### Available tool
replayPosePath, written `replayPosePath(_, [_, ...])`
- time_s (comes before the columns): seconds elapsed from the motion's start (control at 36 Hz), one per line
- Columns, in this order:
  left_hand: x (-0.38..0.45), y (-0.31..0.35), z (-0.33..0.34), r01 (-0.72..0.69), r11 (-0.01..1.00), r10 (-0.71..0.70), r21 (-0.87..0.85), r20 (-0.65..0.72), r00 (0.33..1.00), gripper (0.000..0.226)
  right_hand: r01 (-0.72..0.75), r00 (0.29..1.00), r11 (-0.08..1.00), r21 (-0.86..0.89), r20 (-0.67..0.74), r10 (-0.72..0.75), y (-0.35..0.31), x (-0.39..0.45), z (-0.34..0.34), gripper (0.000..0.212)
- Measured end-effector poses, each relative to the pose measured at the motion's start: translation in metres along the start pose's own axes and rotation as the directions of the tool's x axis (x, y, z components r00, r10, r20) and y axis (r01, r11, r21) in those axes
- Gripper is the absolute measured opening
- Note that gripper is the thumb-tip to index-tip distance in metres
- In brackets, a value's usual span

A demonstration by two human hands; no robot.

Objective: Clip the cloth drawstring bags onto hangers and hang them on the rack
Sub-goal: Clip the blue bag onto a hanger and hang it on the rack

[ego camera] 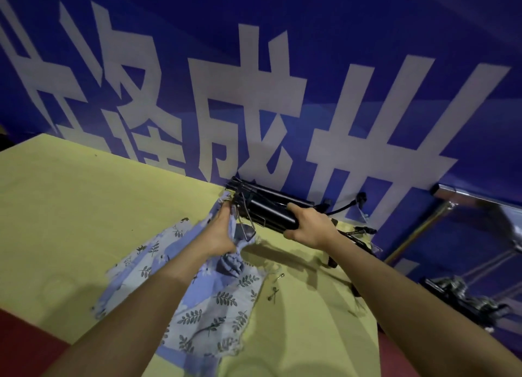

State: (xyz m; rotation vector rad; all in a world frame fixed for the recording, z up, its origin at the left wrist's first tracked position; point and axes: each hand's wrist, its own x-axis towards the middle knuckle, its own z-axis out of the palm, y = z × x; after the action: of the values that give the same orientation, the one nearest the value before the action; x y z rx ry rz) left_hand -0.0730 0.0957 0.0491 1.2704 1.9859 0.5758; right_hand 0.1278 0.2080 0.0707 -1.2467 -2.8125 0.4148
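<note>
Both hands work at the far edge of the yellow tablecloth [84, 207]. Left hand [223, 235] pinches the top edge of a blue leaf-print drawstring bag [214, 300], holding it up at a wire clip [245, 221] of the black hanger [268, 207]. Right hand [308, 227] is curled round the hanger's black bar. More black hangers [356, 235] lie just beyond the right wrist. Two safety pins [275, 289] lie between the forearms, beside the bag.
</note>
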Motion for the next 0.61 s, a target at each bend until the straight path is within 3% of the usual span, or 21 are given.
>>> replayPosePath(0.19, [-0.009,-0.009,-0.003,0.009,0.999,-0.008,-0.047,0.019,1.0,0.11,0.053,0.982,0.998,0.03,0.179,-0.057,-0.006,-0.01,0.02,0.059])
replayPosePath(0.31, [-0.017,-0.012,-0.01,0.013,0.999,-0.014,0.036,0.043,0.999,0.107,0.115,0.968,0.993,-0.038,0.23,-0.104,-0.005,-0.011,0.032,0.034])
replayPosePath(0.5, [-0.03,-0.004,-0.012,-0.069,0.973,0.051,0.221,0.087,0.995,0.1,0.236,0.957,0.943,-0.236,0.225,-0.184,-0.015,-0.002,0.038,0.032])
replayPosePath(0.61, [-0.027,0.0,-0.014,-0.078,0.97,0.056,0.231,0.102,0.993,0.107,0.337,0.939,0.866,-0.368,0.19,-0.285,-0.029,0.005,0.036,0.03])
